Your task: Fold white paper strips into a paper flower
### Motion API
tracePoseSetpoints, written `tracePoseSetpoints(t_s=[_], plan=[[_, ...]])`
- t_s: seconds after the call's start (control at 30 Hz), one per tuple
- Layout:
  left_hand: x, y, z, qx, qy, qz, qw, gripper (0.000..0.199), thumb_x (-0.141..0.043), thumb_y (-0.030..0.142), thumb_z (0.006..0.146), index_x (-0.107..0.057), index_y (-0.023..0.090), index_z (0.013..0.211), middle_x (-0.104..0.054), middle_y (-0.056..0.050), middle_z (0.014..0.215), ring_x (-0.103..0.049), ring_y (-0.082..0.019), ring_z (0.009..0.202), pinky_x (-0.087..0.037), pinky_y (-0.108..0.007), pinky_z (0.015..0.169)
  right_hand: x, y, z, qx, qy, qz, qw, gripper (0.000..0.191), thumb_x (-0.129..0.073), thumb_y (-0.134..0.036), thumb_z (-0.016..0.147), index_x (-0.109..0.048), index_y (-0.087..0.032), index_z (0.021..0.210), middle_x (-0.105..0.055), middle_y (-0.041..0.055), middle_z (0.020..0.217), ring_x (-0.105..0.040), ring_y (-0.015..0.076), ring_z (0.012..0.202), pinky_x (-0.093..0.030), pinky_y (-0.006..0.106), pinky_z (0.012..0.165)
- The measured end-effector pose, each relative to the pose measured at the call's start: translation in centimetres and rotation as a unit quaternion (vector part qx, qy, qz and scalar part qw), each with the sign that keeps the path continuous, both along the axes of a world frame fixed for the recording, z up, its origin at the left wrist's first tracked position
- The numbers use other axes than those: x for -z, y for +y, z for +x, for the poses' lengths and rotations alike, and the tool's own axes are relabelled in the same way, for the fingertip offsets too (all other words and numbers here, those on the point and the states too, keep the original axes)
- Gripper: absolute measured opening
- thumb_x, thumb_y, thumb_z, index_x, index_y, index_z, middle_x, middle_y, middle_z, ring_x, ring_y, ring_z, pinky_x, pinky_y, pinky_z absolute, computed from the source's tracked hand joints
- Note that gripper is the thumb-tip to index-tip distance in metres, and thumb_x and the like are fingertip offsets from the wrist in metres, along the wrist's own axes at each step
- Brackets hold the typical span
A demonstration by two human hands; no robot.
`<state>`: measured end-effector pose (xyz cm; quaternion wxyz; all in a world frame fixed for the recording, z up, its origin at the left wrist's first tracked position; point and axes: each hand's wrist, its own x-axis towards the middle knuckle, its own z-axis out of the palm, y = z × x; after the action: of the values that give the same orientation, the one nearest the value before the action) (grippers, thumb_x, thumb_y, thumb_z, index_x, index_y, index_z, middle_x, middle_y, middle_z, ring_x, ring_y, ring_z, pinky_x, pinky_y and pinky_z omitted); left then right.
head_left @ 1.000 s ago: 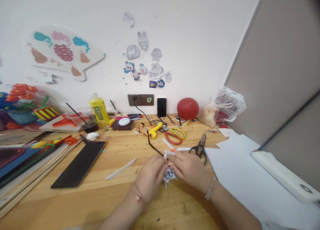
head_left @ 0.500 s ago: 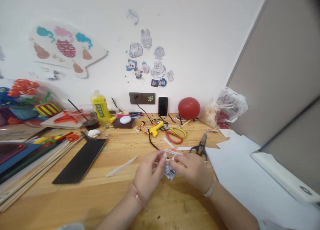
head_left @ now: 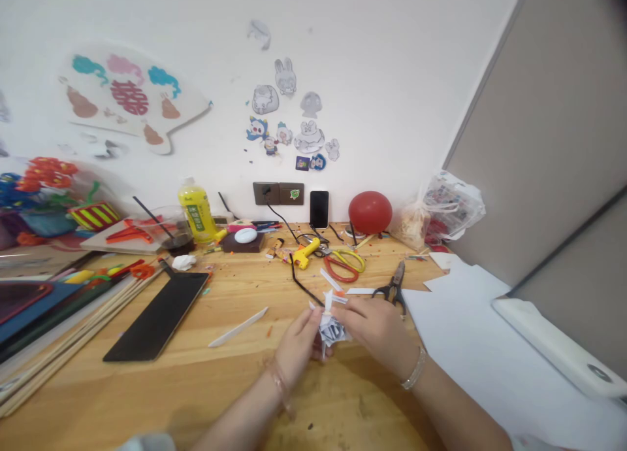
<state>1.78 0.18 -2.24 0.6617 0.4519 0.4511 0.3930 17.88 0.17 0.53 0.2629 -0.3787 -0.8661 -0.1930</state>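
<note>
Head view: I see crumpled white paper piece with dark markings (head_left: pixel 332 331) left of black-handled metal scissors (head_left: pixel 392 290), between hands, long axis unclear. Left hand (head_left: pixel 296 345) pinches it; right hand (head_left: pixel 381 328), nearer scissors, touches upper edge, can't tell if pinching.

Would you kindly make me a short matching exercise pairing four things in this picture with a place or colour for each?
Things:
1. folded paper piece
2. balloon
3. hot glue gun
4. smartphone

Places or colours:
A. yellow
B. propped upright at the wall
C. held in the left hand
D. red

Pairs: 1-C, 2-D, 3-A, 4-B
</note>
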Motion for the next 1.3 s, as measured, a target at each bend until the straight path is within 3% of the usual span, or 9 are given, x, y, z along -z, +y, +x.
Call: tracePoseSetpoints(t_s=[0.23,0.53,0.93,1.03,1.1,1.2,1.3], plan=[[0.0,0.0,0.2,-0.015,0.041,0.026,0.999,0.04,-0.044,0.059,0.072,-0.048,0.019,0.075,-0.053,0.004,0.054,-0.052,-0.013,0.049,-0.041,-0.024,0.046,-0.5,-0.1,0.0,-0.002,0.011,-0.031,0.999,0.033,-0.037,-0.029,0.092,-0.067,-0.02,0.079,-0.06,0.0024,0.062,-0.052,0.0121,0.056,-0.03,0.024,0.051],[-0.1,0.1,0.2,-0.022,0.027,0.011,0.999,0.043,-0.05,0.059,0.067,-0.05,0.017,0.075,-0.056,0.003,0.056,-0.052,-0.012,0.048,-0.039,-0.023,0.044,0.4,0.4,-0.1,-0.032,0.076,-0.046,0.995,0.037,-0.036,-0.031,0.093,-0.063,-0.018,0.071,-0.061,0.0014,0.058,-0.054,0.0125,0.055,-0.033,0.024,0.052],[-0.7,-0.4,0.4,-0.03,-0.001,-0.013,0.999,0.043,-0.058,0.06,0.06,-0.052,0.019,0.071,-0.055,0.004,0.054,-0.053,-0.014,0.049,-0.04,-0.023,0.045,-0.4,0.0,-0.2,-0.049,0.078,-0.024,0.995,0.039,-0.031,-0.033,0.094,-0.065,-0.018,0.083,-0.064,0.0042,0.065,-0.056,0.0147,0.059,-0.036,0.026,0.054],[-0.7,-0.4,0.4,-0.019,-0.016,-0.014,1.0,0.044,-0.057,0.061,0.061,-0.056,0.019,0.075,-0.06,0.001,0.059,-0.054,-0.015,0.05,-0.041,-0.024,0.046,-1.0,-0.3,0.1,-0.043,0.167,-0.084,0.981,0.044,-0.032,-0.048,0.09,-0.062,-0.017,0.097,-0.065,0.0056,0.071,-0.057,0.0159,0.062,-0.039,0.025,0.054],[-0.6,-0.4,0.4,-0.012,-0.025,-0.018,0.999,0.046,-0.056,0.061,0.062,-0.058,0.018,0.079,-0.063,-0.001,0.063,-0.056,-0.016,0.052,-0.042,-0.025,0.048,-1.3,-0.4,0.4,-0.035,0.243,-0.142,0.959,0.044,-0.033,-0.049,0.09,-0.06,-0.016,0.102,-0.066,0.0066,0.079,-0.058,0.0157,0.065,-0.041,0.025,0.057],[-0.4,-0.4,0.4,-0.007,-0.023,-0.011,1.0,0.047,-0.055,0.06,0.064,-0.061,0.018,0.084,-0.064,-0.001,0.065,-0.057,-0.017,0.056,-0.043,-0.026,0.05,-1.5,-0.5,0.6,-0.051,0.275,-0.215,0.936,0.037,-0.039,-0.044,0.089,-0.063,-0.017,0.095,-0.067,0.0065,0.085,-0.06,0.0163,0.072,-0.043,0.025,0.063],[-0.4,-0.4,0.4,-0.028,-0.002,0.036,0.999,0.043,-0.054,0.057,0.067,-0.063,0.017,0.082,-0.064,-0.001,0.067,-0.056,-0.017,0.059,-0.044,-0.025,0.052,-1.4,-0.4,0.5,-0.072,0.257,-0.272,0.925,0.034,-0.044,-0.042,0.087,-0.067,-0.017,0.083,-0.068,0.0051,0.076,-0.06,0.0162,0.069,-0.043,0.025,0.063]])
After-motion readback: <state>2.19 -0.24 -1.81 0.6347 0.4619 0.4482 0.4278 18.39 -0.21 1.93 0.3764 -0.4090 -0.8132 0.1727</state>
